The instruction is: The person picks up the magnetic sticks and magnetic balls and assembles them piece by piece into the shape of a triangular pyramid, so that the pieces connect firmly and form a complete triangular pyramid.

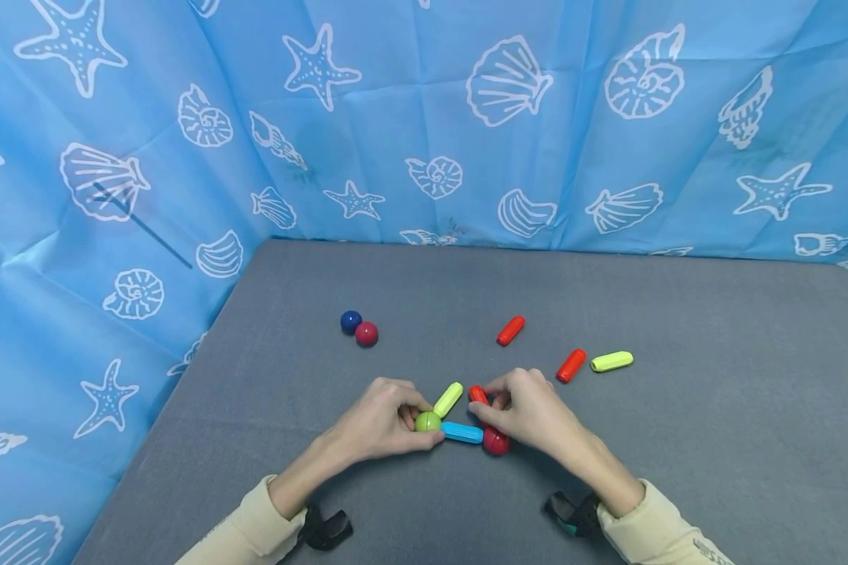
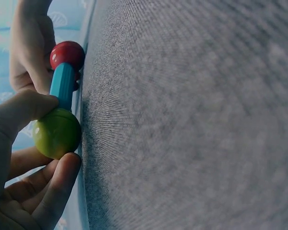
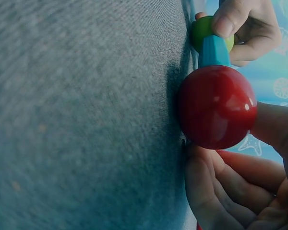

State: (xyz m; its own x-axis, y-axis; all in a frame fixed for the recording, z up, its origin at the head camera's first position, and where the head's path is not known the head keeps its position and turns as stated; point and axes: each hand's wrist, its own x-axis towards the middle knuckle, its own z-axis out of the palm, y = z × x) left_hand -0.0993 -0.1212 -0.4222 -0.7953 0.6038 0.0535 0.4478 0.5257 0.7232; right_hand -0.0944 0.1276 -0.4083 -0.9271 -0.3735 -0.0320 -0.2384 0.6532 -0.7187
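My left hand (image 1: 378, 420) pinches a glossy green ball (image 1: 427, 422) between thumb and fingers. A yellow-green rod (image 1: 448, 399) sticks out from this ball, away from me. From the ball's right side a light blue ribbed rod (image 1: 462, 432) runs to a red ball (image 1: 496, 441). My right hand (image 1: 537, 408) grips a red rod (image 1: 477, 395) that slants up from the red ball, its lower part behind the thumb. In the right wrist view the red ball (image 3: 217, 107) sits between thumb and fingers, low at the grey cloth.
A dark blue ball (image 1: 351, 321) and another red ball (image 1: 367, 333) lie together at the back left. Two red rods (image 1: 511, 330) (image 1: 571, 366) and a yellow-green rod (image 1: 612, 361) are strewn behind the right hand. A blue shell-print curtain (image 1: 410, 118) hangs behind the grey tabletop (image 1: 714, 408).
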